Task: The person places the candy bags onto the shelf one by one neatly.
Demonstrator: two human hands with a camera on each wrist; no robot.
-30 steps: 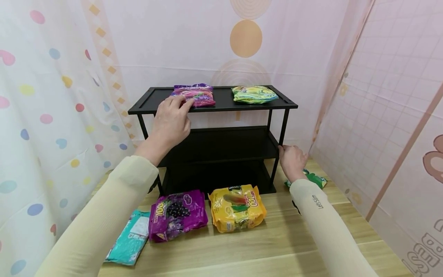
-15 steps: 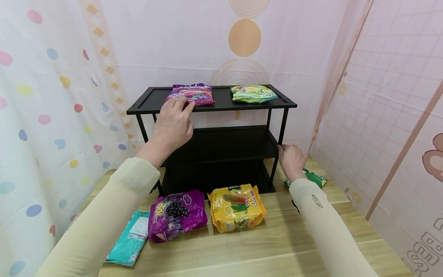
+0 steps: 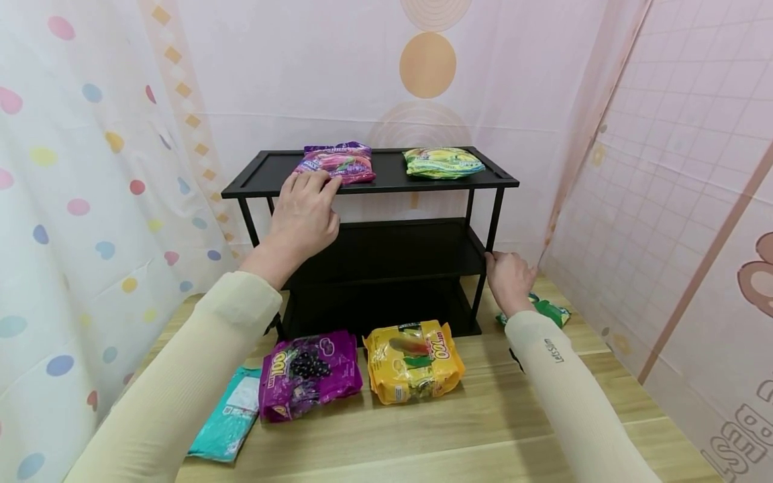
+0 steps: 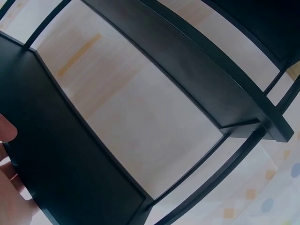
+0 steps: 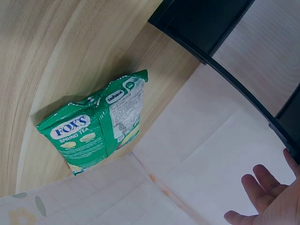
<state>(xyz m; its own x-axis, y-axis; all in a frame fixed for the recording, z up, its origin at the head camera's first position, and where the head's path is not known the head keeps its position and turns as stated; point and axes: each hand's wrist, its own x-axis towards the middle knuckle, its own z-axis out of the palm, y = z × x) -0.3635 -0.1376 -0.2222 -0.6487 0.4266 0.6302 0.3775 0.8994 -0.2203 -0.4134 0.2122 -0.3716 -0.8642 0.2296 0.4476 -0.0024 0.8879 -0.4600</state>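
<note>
In the head view, a black three-tier shelf rack (image 3: 386, 282) stands on the table. My left hand (image 3: 306, 218) grips the front edge of its top shelf, fingertips right at a purple-pink snack bag (image 3: 344, 163). From below, in the left wrist view, the thumb (image 4: 6, 129) overlaps the shelf's underside while other fingers (image 4: 16, 199) show past the edge; the bag is hidden there. My right hand (image 3: 510, 282) pinches the right front post at middle-shelf height. The right wrist view has one finger (image 5: 289, 159) at the post and the others spread away.
A yellow-green bag (image 3: 443, 163) lies on the top shelf at right. Purple (image 3: 311, 376) and yellow (image 3: 415, 363) packs stand before the rack, with a teal pack (image 3: 228, 416) to the left. A green Fox's bag (image 5: 96, 124) lies right of it. Curtains (image 3: 676, 168) surround the table (image 3: 483, 436).
The left hand has shifted slightly right along the top shelf's front edge. The purple-pink bag has moved a little under its fingertips. The right hand stays at the post.
</note>
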